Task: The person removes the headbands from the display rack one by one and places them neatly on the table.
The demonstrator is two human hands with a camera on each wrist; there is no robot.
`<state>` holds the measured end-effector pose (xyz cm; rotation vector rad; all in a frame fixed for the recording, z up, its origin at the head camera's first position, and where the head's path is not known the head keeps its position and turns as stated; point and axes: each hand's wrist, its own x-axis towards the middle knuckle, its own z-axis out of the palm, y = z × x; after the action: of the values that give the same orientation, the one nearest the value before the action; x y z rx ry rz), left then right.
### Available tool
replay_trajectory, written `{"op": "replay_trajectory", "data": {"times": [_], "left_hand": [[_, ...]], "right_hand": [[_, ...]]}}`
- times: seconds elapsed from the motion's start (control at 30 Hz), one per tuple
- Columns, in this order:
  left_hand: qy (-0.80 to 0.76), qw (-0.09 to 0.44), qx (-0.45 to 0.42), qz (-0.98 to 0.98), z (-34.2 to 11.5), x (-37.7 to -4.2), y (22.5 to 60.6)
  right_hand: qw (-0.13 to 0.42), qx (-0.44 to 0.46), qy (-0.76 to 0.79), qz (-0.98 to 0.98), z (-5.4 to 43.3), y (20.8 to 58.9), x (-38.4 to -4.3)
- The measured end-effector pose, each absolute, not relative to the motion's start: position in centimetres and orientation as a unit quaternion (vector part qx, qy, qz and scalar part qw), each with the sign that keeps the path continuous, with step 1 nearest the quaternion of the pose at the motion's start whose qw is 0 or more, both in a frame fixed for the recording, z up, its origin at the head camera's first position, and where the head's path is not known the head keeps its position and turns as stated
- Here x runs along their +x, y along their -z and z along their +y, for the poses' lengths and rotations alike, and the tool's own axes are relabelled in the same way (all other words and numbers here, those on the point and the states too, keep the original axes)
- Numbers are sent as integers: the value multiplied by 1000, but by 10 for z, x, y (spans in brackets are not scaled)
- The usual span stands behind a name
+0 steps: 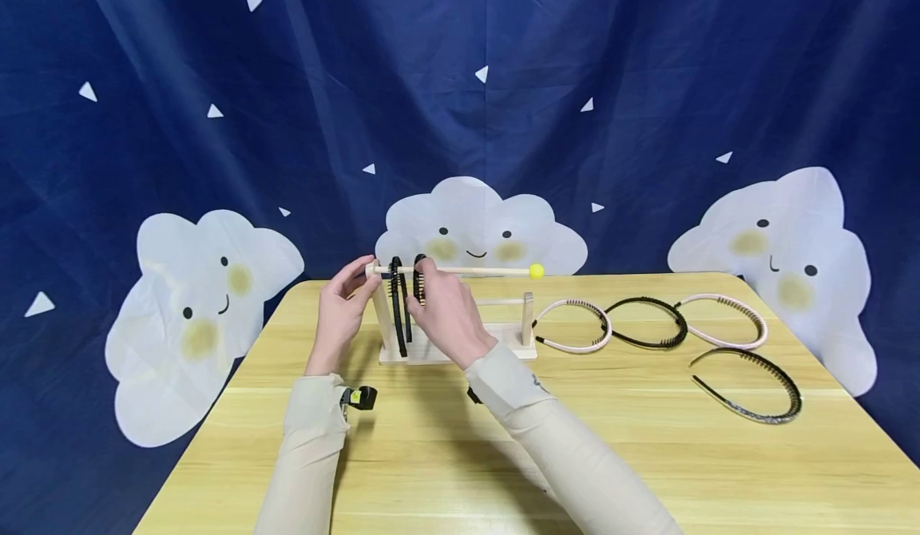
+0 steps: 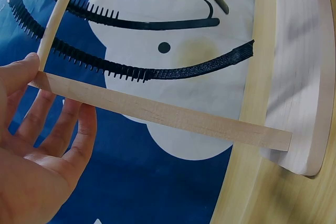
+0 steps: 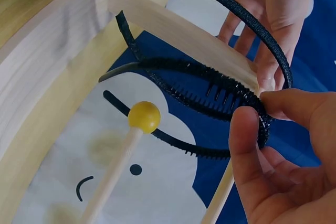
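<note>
A pale wooden rack [image 1: 513,342] stands on the table, its upper rod [image 1: 489,271] tipped with a yellow ball [image 1: 536,271]. My left hand [image 1: 341,311] grips the top of the rack's left upright [image 2: 157,109], thumb by the rod and fingers behind the post. Black toothed headbands [image 1: 397,303] hang on the rod close to that post. Just right of them, my right hand [image 1: 449,311] pinches another black headband [image 3: 173,65] between thumb and forefinger. Its toothed curve is at the rod, and my hand hides part of it in the head view.
Right of the rack, a pale pink headband [image 1: 607,331], a black one [image 1: 680,331] and another pink one [image 1: 764,331] lie in a row. A shiny dark headband [image 1: 795,395] lies nearer the front. A blue cloth [image 1: 431,120] with clouds hangs behind the table.
</note>
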<state>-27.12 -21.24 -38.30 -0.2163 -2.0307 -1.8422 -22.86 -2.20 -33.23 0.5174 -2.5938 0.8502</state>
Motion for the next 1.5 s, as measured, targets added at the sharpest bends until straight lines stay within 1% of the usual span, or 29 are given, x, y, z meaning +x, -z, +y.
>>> {"op": "replay_trajectory", "data": {"times": [0.37,0.67,0.93,1.17,1.5], "left_hand": [[663,208,-87,-714,-210,-269,383],[662,206,-88,-715,-211,-271,385],[662,204,-89,-715,-211,-272,386],[662,207,-90,-715,-211,-272,386],[665,211,-87,-711,-212,-271,386]], "right_hand": [[165,172,-316,-918,-13,328,-229],[167,162,-343,-910,-2,329,-229],[154,143,-366,-906,8,332,-227],[172,126,-371,-904,19,334,-226],[182,111,-393,-894,33,338,-222]]}}
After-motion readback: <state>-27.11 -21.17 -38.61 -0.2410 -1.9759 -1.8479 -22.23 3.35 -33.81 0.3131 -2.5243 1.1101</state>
